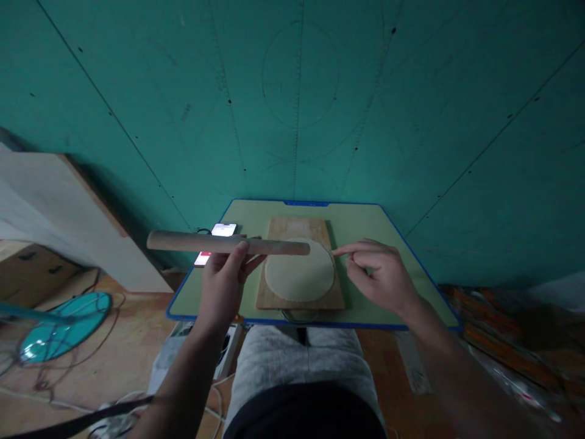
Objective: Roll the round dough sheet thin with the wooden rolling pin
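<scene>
My left hand (223,274) is closed around a wooden rolling pin (192,242), held level above the left side of the table. The pin's right end reaches over a round, flat sheet of dough (299,274). This dough lies on a wooden cutting board (297,227) and overhangs neither its near nor far end. My right hand (377,268) is just right of the board, index finger stretched toward the dough's right edge, the other fingers bent. Nothing shows in it; whether the fingertip touches the dough I cannot tell.
The board rests on a small pale-green table (361,219) with a blue rim, against a green wall (292,122). Near its left edge lies a phone (223,229) with a lit screen. A turquoise round base (68,326) and loose cables occupy the floor at left.
</scene>
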The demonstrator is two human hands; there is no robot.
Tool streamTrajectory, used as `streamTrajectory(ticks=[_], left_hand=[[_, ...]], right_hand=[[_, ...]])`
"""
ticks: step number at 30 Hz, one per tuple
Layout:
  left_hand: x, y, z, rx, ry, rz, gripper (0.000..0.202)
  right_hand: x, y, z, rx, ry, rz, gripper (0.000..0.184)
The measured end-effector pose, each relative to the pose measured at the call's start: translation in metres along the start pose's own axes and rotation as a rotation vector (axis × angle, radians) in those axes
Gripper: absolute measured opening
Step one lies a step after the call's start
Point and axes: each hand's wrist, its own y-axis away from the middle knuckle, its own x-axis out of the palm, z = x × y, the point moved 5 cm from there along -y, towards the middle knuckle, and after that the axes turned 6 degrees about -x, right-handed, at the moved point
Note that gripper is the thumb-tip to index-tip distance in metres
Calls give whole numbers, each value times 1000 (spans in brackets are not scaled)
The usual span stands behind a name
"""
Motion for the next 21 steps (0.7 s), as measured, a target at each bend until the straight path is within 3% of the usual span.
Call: streamTrajectory(ticks=[3,6,8,10,15,18,21], left_hand=[[13,9,12,-92,30,48,30],[25,20,28,-213,45,125,32],[23,24,34,-260,52,144,33],[9,25,35,-269,48,106,36],[-49,27,23,-244,-159,-42,52],[-68,31,20,-194,-501,68,46],[-77,31,18,22,-864,203,27]], right_hand=[[9,-1,5,16,90,-34,17],[35,5,6,85,180,88,29],[52,15,1,164,204,202,31],[61,26,-6,210,226,248,39],[59,39,-21,160,278,191,48],[66,37,-30,179,325,225,45],[82,30,-35,214,372,279,37]])
